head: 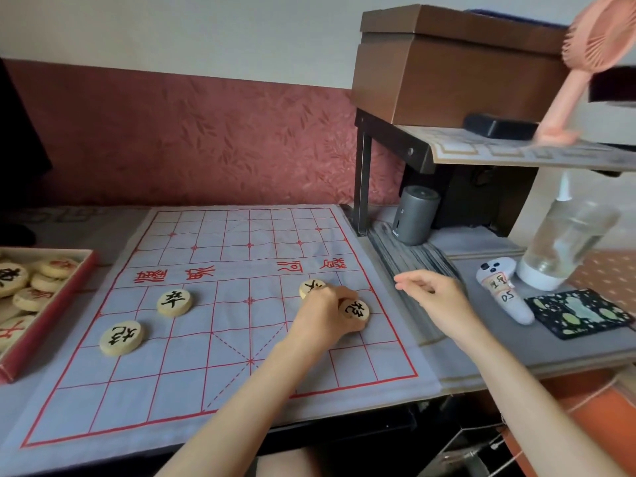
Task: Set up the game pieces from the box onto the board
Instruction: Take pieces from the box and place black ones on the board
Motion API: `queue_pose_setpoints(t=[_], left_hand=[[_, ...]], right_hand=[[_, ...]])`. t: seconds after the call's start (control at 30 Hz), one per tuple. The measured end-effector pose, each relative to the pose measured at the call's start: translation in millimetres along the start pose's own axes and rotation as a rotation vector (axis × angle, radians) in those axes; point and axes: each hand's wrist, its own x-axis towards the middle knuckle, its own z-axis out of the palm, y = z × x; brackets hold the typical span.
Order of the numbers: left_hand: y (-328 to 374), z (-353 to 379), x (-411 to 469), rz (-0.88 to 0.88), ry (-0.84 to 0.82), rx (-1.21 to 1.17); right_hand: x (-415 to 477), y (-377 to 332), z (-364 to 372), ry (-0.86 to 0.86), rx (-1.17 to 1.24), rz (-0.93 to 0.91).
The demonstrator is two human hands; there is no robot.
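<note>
Four round pieces show on the cloth board [192, 380], which lies flat on the desk [481, 352] with its red grid facing up. Two sit toward the board's left edge: one [121, 338] nearer the front, the other [174, 302] a little farther back and to its right, both lying flat with black characters up. The other two are near the right edge. The left hand [327, 316] reaches across the board and its fingers close on a black-marked piece [354, 310], which rests on or just above the cloth; whether it has touched down cannot be told. A fourth piece [311, 288] lies just behind that hand, partly hidden by the knuckles.

The right hand [437, 297] hovers past the board's right edge, over the desk, loosely curled with thumb and forefinger drawn near each other and nothing visible between them.

The box [44, 325], red-walled, stands at the desk's left edge, just beside the board's left side, with many more pieces piled inside, some with red characters and some with black.

At the desk's right end lie a small white remote [502, 290] and a dark patterned pouch [578, 311], with a clear bottle [564, 242] behind them.
</note>
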Motion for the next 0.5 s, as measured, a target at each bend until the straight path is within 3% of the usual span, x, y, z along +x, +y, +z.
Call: queue_pose_setpoints(t=[0.23, 0.5], left_hand=[[-3.7, -12.3, -5.5, 0.021, 0.097, -0.087], [-32.7, -81.4, -34.7, 0.042, 0.208, -0.065]], right_hand=[[0.2, -9.1, 12.0, -0.048, -0.029, -0.030], [-0.4, -51.0, 52.8, -0.135, 0.020, -0.120]])
